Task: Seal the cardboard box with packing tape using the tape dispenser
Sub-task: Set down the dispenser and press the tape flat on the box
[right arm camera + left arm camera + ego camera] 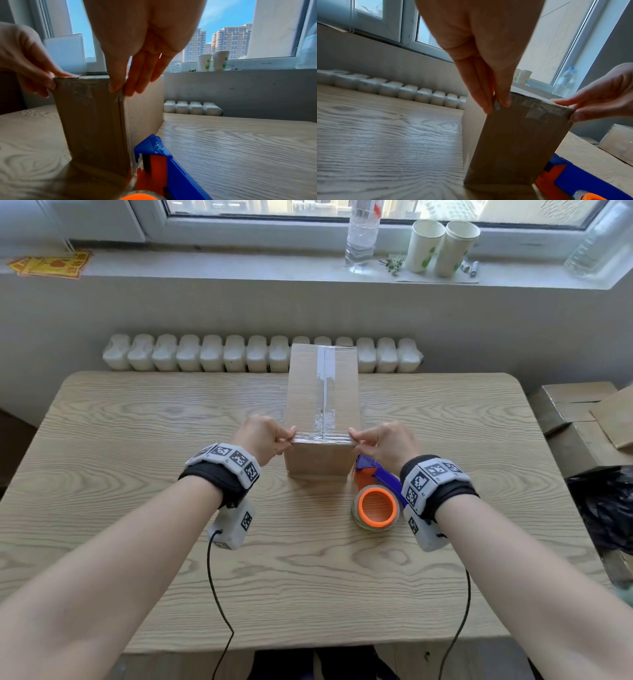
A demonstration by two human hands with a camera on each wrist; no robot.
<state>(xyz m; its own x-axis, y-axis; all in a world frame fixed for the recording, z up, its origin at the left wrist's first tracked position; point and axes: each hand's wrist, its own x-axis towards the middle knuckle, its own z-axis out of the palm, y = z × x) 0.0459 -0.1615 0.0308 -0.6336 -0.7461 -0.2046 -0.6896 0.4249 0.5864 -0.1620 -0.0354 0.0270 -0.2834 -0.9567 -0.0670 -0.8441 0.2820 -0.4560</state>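
Your box (pixel 322 392) stands in the middle of the table (pixel 137 440), long side running away from you, its far end reaching the table's back edge in front of the radiator (pixel 205 354). To the left of the box the tabletop is bare out to the rounded corner. On the right the tape dispenser (pixel 376 498) lies just beside the box's near right corner, under your right wrist, blue handle angled toward the box and orange-cored roll toward you. More cardboard boxes (pixel 575 412) sit off the table's right edge, and a bottle (pixel 361 234) and two paper cups (pixel 442 248) stand on the windowsill.

A strip of clear tape (pixel 324 392) runs down the top seam, and a second piece (pixel 539 108) crosses the near top edge, folding onto the front face.

Your left hand (pixel 263 440) pinches the near left corner, thumb on the front face, fingers (pixel 481 97) straight down the left side, the tape end between them. Your right hand (pixel 383 443) mirrors it on the near right corner, thumb and fingers (pixel 137 81) pressing the tape round the edge.
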